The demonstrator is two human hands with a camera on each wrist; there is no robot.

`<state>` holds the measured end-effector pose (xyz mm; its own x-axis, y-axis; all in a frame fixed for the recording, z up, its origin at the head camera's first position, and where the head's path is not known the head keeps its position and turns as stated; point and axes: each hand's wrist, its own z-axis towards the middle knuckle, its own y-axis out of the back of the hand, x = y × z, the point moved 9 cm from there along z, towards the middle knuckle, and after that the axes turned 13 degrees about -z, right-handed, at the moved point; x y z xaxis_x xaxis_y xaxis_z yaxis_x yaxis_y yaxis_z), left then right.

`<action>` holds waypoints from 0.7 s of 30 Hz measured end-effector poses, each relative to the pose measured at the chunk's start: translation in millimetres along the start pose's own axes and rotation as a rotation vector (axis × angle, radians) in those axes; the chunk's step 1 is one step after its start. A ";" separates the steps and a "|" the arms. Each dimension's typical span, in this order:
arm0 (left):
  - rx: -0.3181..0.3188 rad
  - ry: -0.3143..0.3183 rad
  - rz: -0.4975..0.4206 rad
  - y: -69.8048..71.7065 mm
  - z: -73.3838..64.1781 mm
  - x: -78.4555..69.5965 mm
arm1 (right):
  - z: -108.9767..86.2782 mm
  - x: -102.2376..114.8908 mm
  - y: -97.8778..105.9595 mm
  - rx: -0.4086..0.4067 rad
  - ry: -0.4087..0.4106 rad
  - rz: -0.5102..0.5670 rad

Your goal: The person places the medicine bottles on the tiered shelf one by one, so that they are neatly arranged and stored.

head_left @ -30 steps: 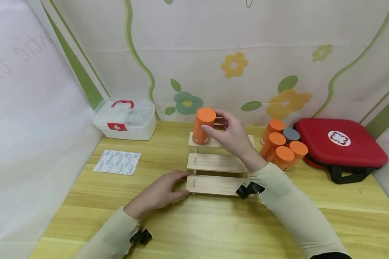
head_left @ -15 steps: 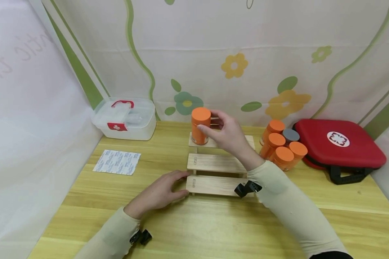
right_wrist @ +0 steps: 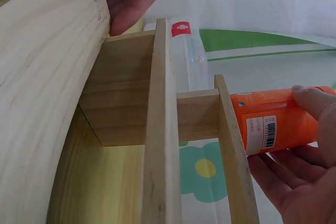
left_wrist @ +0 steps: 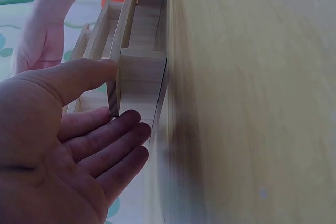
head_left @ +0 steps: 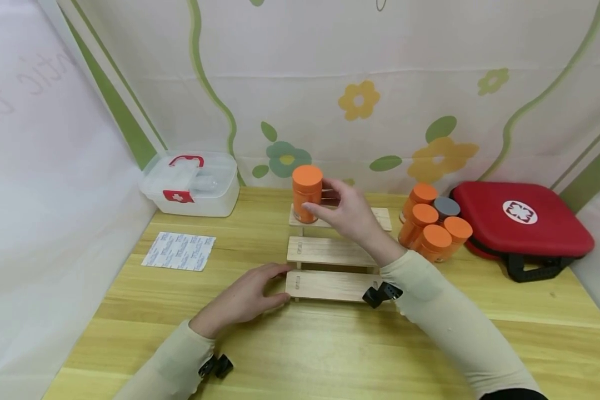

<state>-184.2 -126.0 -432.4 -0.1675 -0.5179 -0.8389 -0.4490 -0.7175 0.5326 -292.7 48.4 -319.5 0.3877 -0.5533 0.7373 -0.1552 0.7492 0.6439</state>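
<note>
A three-step wooden rack [head_left: 335, 285] stands on the table. Its lowest step has its left end between the thumb and index finger of my left hand [head_left: 242, 294]; in the left wrist view, the other fingers [left_wrist: 123, 169] of that hand lie nearly straight beside the end board. My right hand [head_left: 352, 214] grips an orange-capped orange bottle [head_left: 307, 191], upright at the left end of the top step [head_left: 380, 218]. From the right wrist view, the bottle's barcode label [right_wrist: 261, 134] shows, and its base meets the step's board.
Several orange bottles [head_left: 436, 240] and one grey-capped bottle [head_left: 447, 206] cluster right of the rack, beside a red first-aid case [head_left: 530, 228]. A clear first-aid box [head_left: 210, 203] and a printed white packet [head_left: 179, 251] are at the left. A patterned curtain [head_left: 305, 100] hangs behind.
My right hand has shifted the orange bottle slightly left along the top step, to its left end. The left hand has stayed at the rack's left end.
</note>
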 end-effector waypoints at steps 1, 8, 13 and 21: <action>-0.002 -0.002 0.002 0.4 -0.1 -0.2 | -0.3 -0.7 -0.9 0.007 -0.003 0.004; 0.001 -0.006 0.001 0.1 0.2 0.4 | -6.4 -5.1 -1.8 0.046 0.006 0.044; -0.001 -0.007 -0.008 -0.1 1.3 0.7 | -14.3 -7.9 7.6 0.029 -0.001 0.047; 0.003 -0.011 -0.003 1.0 0.9 0.1 | -27.7 -12.7 18.8 0.012 -0.006 -0.008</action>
<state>-185.4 -126.3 -432.1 -0.1756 -0.5105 -0.8417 -0.4519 -0.7178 0.5296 -275.3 79.6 -322.5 0.3836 -0.5611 0.7335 -0.1635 0.7404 0.6519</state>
